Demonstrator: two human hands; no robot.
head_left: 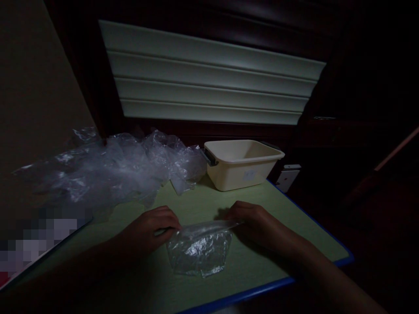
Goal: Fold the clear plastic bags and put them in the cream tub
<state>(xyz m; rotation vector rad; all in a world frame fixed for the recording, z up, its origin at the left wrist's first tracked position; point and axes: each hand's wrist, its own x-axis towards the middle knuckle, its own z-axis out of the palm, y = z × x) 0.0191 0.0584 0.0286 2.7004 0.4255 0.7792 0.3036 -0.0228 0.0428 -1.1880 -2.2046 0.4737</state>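
In the head view, the landmark is the cream tub (244, 170), which stands upright on the green table (262, 235) towards its far edge. It has dark handles at its two ends and a small pale label on its near side.

On the near side of the tub, a clear plastic bag (200, 250) lies on the table between the two hands, crinkled and shiny where it catches the light. The left hand (160, 224) is nearer than the tub and off to its left; its thumb and fingers are pinched on the upper left corner of the bag. The right hand (250, 218), almost straight in front of the tub, has its fingers curled down at the upper right corner of the bag; how firmly they grip it cannot be told.

Left of the tub, and reaching right up to it, spreads a large loose heap of clear plastic (121, 165). To the right of the tub, beyond the blue table edging (314, 218), a white box (288, 179) shows in the dark. Behind the tub is a dark frame with pale horizontal slats (209, 83).
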